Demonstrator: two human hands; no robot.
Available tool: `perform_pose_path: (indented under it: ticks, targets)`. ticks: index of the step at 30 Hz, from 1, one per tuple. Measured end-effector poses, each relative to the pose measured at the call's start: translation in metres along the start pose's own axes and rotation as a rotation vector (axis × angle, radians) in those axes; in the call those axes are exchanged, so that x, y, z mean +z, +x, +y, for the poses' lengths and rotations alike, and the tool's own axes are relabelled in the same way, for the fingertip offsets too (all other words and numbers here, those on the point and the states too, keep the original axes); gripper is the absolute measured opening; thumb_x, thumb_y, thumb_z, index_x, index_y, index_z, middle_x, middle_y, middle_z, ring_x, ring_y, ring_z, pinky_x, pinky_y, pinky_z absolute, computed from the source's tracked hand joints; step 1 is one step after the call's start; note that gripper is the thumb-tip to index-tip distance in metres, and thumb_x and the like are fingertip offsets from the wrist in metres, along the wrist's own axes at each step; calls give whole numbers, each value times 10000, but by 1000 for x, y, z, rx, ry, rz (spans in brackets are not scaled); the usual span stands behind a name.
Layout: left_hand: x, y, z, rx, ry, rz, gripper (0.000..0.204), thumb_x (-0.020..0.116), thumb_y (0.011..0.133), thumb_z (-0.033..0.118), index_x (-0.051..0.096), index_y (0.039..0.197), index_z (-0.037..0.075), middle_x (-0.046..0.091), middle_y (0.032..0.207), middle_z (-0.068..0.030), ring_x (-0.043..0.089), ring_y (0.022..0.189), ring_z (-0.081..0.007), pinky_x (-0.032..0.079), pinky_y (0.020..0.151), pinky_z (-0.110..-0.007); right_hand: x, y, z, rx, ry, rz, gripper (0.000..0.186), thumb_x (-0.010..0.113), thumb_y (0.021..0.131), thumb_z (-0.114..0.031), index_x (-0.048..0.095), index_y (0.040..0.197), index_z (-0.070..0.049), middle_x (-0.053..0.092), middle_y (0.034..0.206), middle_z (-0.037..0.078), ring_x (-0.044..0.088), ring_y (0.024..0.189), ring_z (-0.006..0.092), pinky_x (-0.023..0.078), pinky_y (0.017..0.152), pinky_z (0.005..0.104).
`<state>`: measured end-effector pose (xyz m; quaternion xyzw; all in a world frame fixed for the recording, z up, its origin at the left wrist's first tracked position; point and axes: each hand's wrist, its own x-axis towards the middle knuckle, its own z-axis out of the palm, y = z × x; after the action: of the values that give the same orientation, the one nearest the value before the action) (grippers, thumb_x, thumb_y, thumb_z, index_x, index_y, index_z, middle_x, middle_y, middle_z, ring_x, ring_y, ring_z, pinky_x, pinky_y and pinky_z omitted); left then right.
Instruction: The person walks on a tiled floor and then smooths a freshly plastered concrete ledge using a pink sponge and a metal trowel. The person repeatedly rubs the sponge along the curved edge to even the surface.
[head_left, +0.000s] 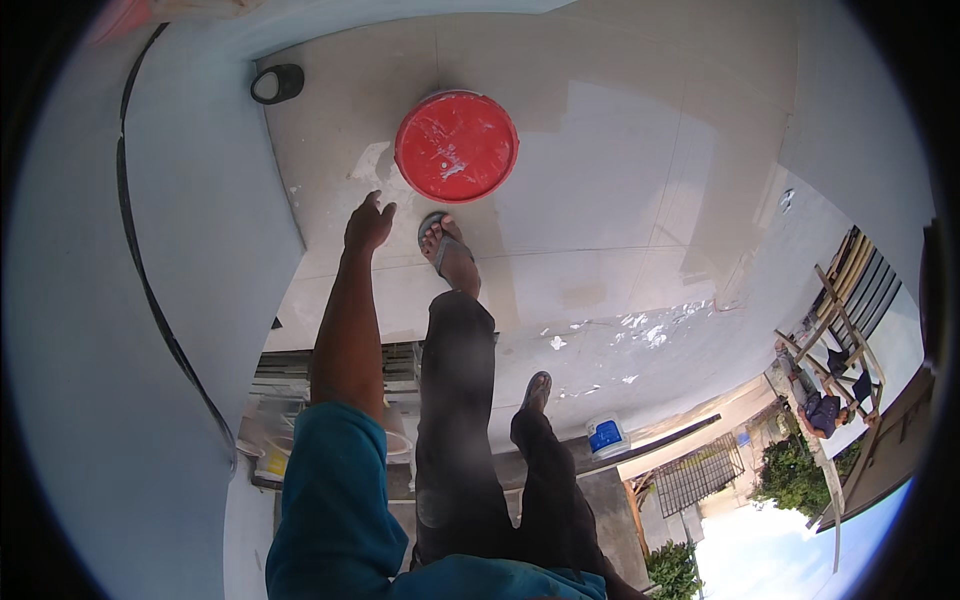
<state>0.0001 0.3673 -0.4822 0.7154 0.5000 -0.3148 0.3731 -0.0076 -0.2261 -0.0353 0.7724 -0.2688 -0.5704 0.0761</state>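
Observation:
My left hand point(370, 224) reaches forward over the tiled floor, its thumb held apart from the fingers and nothing seen in it. Just ahead and to its right stands a bucket with a round red lid point(457, 147), smeared with white marks. A gap lies between the hand and the lid. Close by, my sandalled foot point(447, 245) is planted on the floor near the bucket. My right hand does not show.
A small dark round container point(278, 84) stands against the left wall, along which a black cable point(150, 270) runs. White scraps point(635, 322) litter the floor step. Behind me are a white and blue bucket point(606, 437), a metal grille point(700, 473) and a distant person point(824, 412) beside wooden poles.

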Motion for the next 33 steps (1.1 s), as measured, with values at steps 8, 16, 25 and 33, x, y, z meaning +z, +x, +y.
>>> perform_pose_path:
  ticks: [8, 16, 25, 33]
  targets:
    - [124, -249, 42, 444, 474, -612, 557, 577, 970, 509, 600, 1444, 217, 453, 1576, -189, 413, 1466, -405, 324, 1215, -540, 50, 61, 147, -73, 116, -15, 407, 528, 997, -442, 739, 1195, -156, 744, 1168, 136, 710, 1088, 344, 540, 937, 450]
    - [78, -322, 62, 442, 723, -134, 448, 537, 935, 390, 770, 1044, 22, 755, 1065, -214, 719, 1039, -384, 536, 929, -493, 163, 209, 343, -329, 26, -122, 428, 500, 1006, -452, 761, 1181, -162, 741, 1199, 136, 705, 1113, 351, 537, 951, 450]
    - [218, -510, 161, 38, 95, -447, 560, 546, 1024, 355, 483, 1467, 20, 616, 1364, -255, 649, 1173, -406, 532, 937, -544, 213, 249, 423, -345, 908, 151, 388, 727, 859, -360, 698, 1180, -143, 741, 1118, 166, 697, 1070, 375, 558, 892, 483]
    - [333, -543, 337, 306, 718, -590, 612, 564, 1036, 379, 430, 1506, 11, 552, 1431, -264, 621, 1231, -382, 536, 976, -552, 219, 260, 404, -81, 1395, 147, 382, 674, 892, -241, 660, 1269, -182, 715, 1202, 166, 666, 1148, 371, 534, 955, 485]
